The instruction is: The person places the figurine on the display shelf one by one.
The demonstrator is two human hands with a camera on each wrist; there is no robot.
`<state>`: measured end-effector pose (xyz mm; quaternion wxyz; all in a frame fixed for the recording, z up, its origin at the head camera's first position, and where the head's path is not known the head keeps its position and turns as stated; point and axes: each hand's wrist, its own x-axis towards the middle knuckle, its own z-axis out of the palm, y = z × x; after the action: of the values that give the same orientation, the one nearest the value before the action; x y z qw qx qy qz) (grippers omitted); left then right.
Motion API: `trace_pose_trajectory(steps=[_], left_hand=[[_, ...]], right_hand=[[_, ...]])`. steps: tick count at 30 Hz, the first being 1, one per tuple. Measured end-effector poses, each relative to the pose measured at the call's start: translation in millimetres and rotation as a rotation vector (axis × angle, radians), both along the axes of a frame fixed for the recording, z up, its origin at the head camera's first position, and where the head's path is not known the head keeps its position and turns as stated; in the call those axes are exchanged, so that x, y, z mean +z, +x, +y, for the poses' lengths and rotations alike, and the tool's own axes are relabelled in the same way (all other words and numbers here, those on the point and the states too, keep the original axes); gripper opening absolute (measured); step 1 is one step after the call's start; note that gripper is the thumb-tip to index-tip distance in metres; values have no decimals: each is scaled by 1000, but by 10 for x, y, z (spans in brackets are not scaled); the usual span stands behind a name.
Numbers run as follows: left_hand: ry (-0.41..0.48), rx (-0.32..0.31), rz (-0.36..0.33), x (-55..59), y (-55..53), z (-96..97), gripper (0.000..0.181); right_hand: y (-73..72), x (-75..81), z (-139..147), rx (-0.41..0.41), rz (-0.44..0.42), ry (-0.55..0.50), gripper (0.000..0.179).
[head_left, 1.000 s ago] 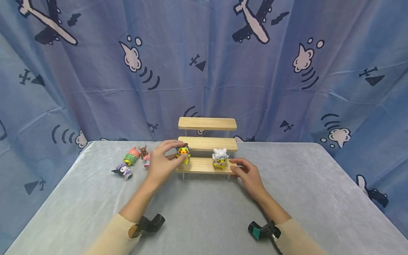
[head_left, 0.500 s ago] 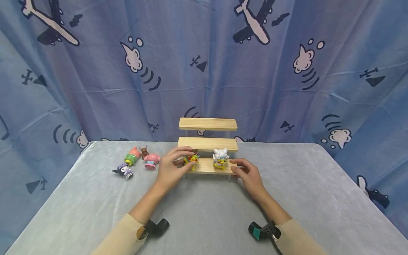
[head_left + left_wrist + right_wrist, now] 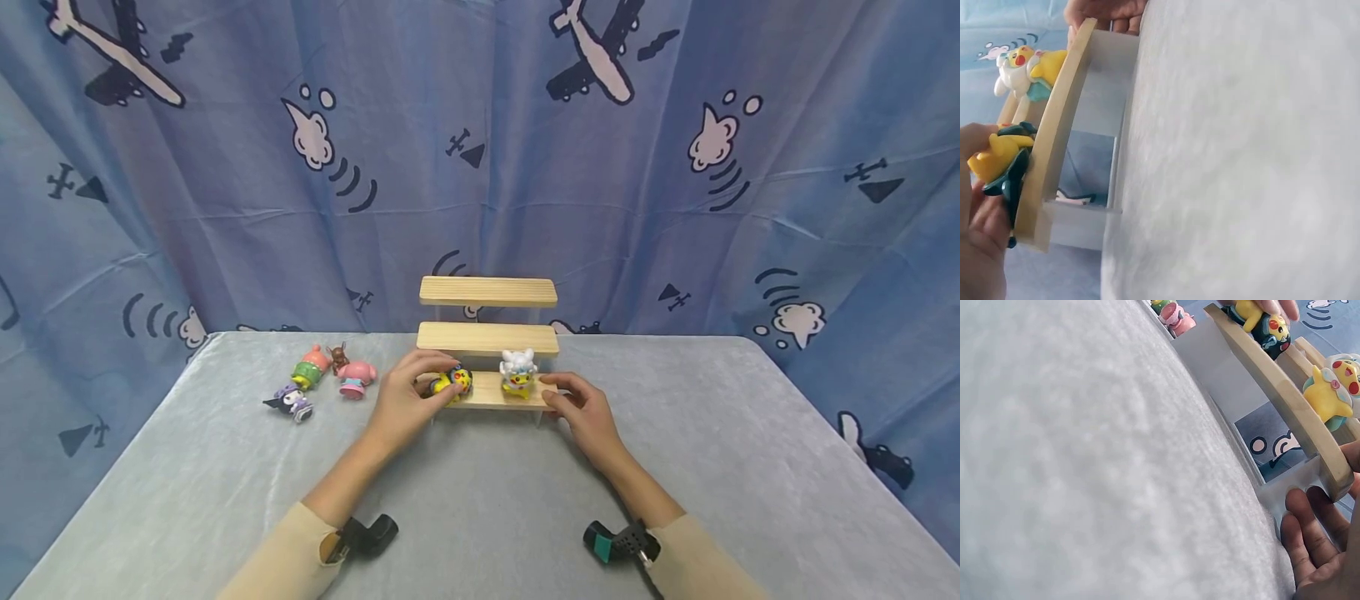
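- Two hands are seen from the head at a stepped stand. The dark-clad toy is pinched between the thumb and fingers of the left hand, tipped over at the left part of the low shelf; that shelf's right end is gripped by the right hand. Near that end, the white-hooded toy is stood upright. A pink toy, brown toy, green toy and purple toy are left on the table. The step in hand is judged to be the placing of the dark-clad toy.
- From the left wrist, that toy is shown close against the wood within narrowed fingers; whether its weight is borne there cannot be told. For the next move, it seems to need turning upright, feet down, before being let go gently.
- From the right wrist, curled fingers are seen against the clear side panel; steadying should probably be kept up until the toy is balanced.
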<state>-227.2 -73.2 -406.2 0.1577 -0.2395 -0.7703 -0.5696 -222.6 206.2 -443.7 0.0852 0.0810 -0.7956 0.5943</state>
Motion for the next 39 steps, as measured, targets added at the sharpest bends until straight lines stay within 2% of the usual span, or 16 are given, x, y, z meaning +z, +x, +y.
trace_pose_trajectory(steps=[4,7,10,15,20,26,32,39], left_hand=[[-258,76,37,61,1,-31,34],[-427,99,61,121,20,-47,43],[-499,72,48,175,43,-53,47],[-525,50,48,215,65,-52,45],[-475,64,65,232,75,-47,42],[-345,50,77,274,84,-29,39],[-196,52,22,260,87,11,38],[-27,49,-44,180,78,51,38]], right_hand=[[0,1,-4,4,-3,-2,27],[1,4,-4,3,-2,-7,27],[1,5,-4,1,-3,-7,27],[2,6,1,2,1,-1,27],[0,2,4,6,9,-3,27],[-8,5,-1,5,5,-4,27],[-7,6,-1,1,-1,-1,27],[-4,1,-2,0,-1,-5,27]])
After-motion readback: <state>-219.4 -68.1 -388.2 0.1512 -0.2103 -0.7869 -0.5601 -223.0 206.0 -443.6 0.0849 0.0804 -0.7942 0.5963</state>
